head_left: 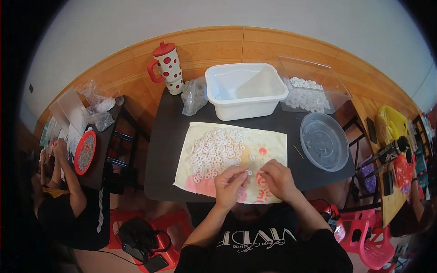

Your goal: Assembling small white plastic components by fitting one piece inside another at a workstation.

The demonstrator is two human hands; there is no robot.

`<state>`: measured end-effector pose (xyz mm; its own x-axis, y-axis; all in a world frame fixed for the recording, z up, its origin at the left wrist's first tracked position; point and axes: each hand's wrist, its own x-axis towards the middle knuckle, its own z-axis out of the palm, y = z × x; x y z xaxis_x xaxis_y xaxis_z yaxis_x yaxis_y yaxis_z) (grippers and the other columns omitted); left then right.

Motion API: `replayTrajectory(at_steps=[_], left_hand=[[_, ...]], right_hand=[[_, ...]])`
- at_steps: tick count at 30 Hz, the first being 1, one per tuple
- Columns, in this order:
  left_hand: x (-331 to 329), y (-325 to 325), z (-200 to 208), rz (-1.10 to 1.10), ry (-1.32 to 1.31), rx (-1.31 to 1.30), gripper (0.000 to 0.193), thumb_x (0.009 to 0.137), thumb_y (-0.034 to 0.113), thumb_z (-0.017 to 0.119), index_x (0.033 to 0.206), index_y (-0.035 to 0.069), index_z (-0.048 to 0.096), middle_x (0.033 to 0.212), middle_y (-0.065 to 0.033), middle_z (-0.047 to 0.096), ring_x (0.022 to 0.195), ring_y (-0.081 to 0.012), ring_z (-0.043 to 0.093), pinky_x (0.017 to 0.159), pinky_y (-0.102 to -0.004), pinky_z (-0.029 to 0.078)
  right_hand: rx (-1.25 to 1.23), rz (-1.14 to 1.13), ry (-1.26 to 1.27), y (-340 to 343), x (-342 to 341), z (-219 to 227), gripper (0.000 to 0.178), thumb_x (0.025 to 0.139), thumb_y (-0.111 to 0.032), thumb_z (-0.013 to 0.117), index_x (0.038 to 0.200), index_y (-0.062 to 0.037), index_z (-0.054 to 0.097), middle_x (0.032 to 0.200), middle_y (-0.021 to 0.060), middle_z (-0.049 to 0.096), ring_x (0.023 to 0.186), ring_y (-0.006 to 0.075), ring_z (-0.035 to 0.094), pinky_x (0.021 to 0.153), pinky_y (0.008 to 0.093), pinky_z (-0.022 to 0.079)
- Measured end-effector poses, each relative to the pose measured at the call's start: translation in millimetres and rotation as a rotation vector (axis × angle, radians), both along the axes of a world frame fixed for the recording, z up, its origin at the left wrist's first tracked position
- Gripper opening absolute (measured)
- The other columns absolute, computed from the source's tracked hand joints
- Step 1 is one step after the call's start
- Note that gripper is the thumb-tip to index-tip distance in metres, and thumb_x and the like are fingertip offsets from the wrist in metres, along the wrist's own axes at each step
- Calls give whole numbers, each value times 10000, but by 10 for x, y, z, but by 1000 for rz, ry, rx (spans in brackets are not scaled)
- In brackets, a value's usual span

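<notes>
My left hand (230, 185) pinches a small white piece with a hole (249, 173) between thumb and fingertips, above the front of a pale yellow cloth (278, 157). Close by on the right, my right hand (279, 181) is closed in a pinch; whatever its fingertips hold is too small to make out. A spread of several small white two-holed pieces (216, 150) covers the cloth's left half, up to my left fingers. One loose white piece (252, 157) lies apart from them, just beyond my hands.
Behind the cloth stand a white tub (248, 109), a clear bin (337, 93) of white pieces, a plastic bag (195, 95) and a spotted tumbler (173, 73). A round clear lidlike dish (324, 143) sits right. Another person's arm (70, 179) works left, beside a red tray (78, 159).
</notes>
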<state>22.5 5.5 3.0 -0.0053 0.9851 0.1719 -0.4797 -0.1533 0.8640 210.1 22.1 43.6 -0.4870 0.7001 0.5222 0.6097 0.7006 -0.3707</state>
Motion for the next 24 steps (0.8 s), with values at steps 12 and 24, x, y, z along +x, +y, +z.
replayTrajectory(at_steps=[12, 24], left_hand=[[-7, -22, 45, -46, 59, 9, 186, 914, -39, 626, 1086, -21, 694, 896, -54, 635, 711, -81, 580, 601, -212, 444], [-25, -15, 16, -67, 43, 38, 176, 905, -41, 638, 1069, -21, 698, 874, -56, 635, 712, -91, 594, 595, -219, 445]], right_hand=[[-826, 90, 1043, -64, -148, -114, 144, 927, 27, 626, 1059, -9, 675, 934, -14, 650, 844, 38, 580, 757, 190, 474], [-850, 141, 1050, -56, -150, -150, 121, 918, 25, 638, 1034, 11, 669, 913, -4, 650, 830, 45, 580, 735, 188, 465]])
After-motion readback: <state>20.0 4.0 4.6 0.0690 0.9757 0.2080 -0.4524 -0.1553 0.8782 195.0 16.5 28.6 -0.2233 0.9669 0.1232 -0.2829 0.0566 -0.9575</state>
